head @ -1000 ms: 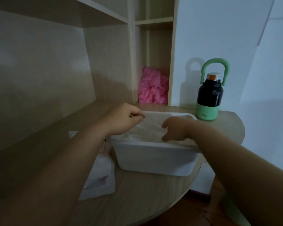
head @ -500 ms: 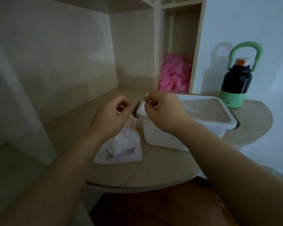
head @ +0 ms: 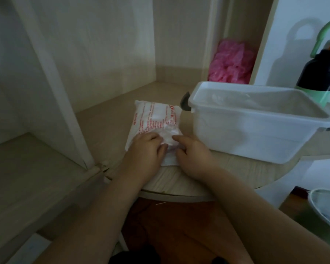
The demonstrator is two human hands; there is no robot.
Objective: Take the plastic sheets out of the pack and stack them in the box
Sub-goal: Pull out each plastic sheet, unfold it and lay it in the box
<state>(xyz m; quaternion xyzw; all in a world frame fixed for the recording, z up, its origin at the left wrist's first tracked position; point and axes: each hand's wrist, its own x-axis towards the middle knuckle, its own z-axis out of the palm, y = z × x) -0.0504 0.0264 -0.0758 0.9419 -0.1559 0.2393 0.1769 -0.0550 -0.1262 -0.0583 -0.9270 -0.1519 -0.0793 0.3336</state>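
Left hand (head: 145,149): knuckles up, fingers curled down over the near end of a white plastic pack with red print (head: 154,119), gripping it there. Right hand (head: 193,155): just beside the left, forefinger and thumb closed in a pinch on the puffed, crumpled film at the same near end. Cannot tell whether that film is the pack's own mouth or a sheet coming out of it.

Pack: flat on the light wooden round-edged table (head: 198,180), printed face up, partly under both hands and reaching away beyond them. Long axis straight out from the hands towards the back wall, near end at the fingertips, far end square and smooth. Red lines of print along that same length.

Right of the right hand, near the pack but apart from it: a translucent white rectangular plastic box (head: 255,134), upright, lid off, long side towards the hands. Inside, clear crumpled plastic sheets (head: 242,100), dim through the wall.

Farther out beyond the box: a heap of pink crumpled plastic (head: 231,63) in a narrow shelf compartment, and at the far right a black bottle with a green base and green loop handle (head: 324,73), cut by the frame edge.
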